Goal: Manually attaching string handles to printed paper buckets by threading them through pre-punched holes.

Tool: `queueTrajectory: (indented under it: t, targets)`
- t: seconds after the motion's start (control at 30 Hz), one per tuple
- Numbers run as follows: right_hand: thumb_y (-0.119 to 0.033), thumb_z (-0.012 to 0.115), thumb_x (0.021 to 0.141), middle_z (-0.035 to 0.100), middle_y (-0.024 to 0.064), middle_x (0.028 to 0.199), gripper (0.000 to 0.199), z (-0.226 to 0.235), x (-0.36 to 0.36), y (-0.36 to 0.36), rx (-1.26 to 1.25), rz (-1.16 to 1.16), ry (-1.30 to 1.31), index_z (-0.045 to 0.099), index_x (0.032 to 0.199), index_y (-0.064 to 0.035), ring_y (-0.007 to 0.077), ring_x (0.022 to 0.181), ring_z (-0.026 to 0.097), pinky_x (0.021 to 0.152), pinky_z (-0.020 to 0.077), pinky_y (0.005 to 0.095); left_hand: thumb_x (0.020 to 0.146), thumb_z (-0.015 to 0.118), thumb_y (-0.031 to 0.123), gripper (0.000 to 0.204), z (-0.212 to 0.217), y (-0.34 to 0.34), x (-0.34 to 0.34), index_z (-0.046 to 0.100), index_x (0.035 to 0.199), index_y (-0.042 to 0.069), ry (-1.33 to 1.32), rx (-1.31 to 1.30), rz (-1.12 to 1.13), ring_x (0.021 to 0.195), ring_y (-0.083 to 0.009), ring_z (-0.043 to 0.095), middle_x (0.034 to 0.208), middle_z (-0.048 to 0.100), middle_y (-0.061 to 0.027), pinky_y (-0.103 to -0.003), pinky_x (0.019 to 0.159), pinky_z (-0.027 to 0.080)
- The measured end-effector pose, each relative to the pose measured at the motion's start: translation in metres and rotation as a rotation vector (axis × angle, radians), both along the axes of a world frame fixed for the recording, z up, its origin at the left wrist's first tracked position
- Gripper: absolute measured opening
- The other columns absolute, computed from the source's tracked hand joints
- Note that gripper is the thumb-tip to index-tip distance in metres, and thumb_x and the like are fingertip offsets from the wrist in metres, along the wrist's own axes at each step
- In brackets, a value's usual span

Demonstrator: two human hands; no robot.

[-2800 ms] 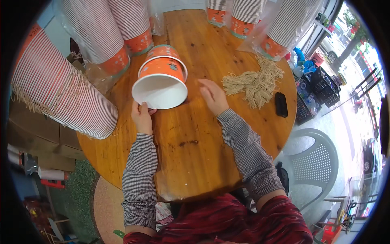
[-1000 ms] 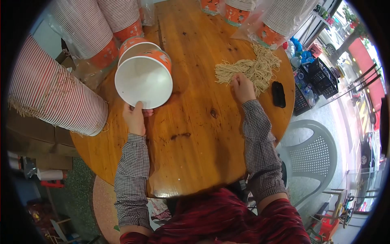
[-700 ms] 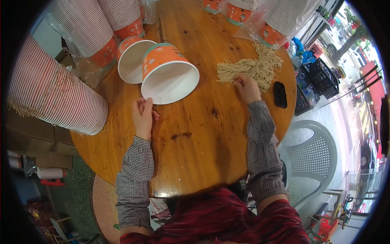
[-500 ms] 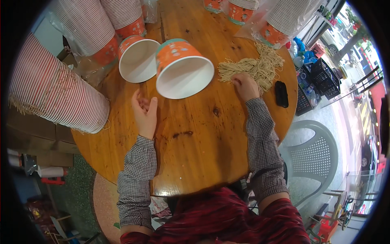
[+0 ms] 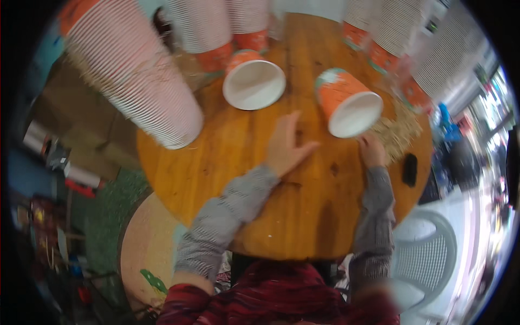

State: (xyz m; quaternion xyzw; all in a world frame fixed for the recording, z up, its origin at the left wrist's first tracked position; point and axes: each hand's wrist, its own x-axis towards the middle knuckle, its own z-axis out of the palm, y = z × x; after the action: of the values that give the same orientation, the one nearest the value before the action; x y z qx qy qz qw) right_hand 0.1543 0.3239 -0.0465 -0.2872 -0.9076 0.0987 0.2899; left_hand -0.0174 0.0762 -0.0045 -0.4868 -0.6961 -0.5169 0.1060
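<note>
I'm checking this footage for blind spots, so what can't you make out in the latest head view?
In the head view:
Right hand: too blurred to tell whether its grip holds a strand.
Twine bundle: partly hidden by the right hand and the nearest orange tub.
Back cup stacks: tops cut off by the upper edge.

A round wooden table [image 5: 303, 227] fills the middle of the room. Past its far edge rises a pale wall [image 5: 317, 7]. Off the left edge stand brown boxes [image 5: 81, 116], with green speckled floor [image 5: 122, 203] nearer. By the near left edge is a round pinkish surface [image 5: 143, 244] bearing a green mark [image 5: 154, 281]. A grey plastic chair [image 5: 428, 257] with a perforated back sits beside the near right edge, the pale floor [image 5: 465, 203] beyond it washed by strong white light.
</note>
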Motion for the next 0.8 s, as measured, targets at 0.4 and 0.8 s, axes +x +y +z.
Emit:
queueTrajectory:
  t: [0.4,0.8]
  targets:
    - [-0.010,0.060,0.085,0.060,0.0151,0.091,0.008,0.011,0.002,-0.011,-0.065,0.131,0.075,0.061,0.090,-0.0039,0.0356,0.087,0.059,0.076,0.0478,0.0417,0.089,0.055,0.019,0.039,-0.006,0.127,-0.006,0.051,0.122,0.000,-0.568,-0.102,0.156,0.103,-0.0425,0.059,0.112,0.061,-0.0257,-0.048,0.089,0.047]
    - [-0.010,0.051,0.092,0.059,0.0181,0.088,0.007,0.017,-0.009,-0.027,-0.144,0.045,0.078,0.053,0.093,-0.0036,0.0389,0.077,0.058,0.067,0.0463,0.0454,0.084,0.058,0.012,0.046,-0.022,-0.038,-0.046,0.048,0.127,-0.004,-0.591,0.040,0.191,0.100,-0.0349,0.062,0.108,0.063,-0.0240,-0.041,0.089,0.048]
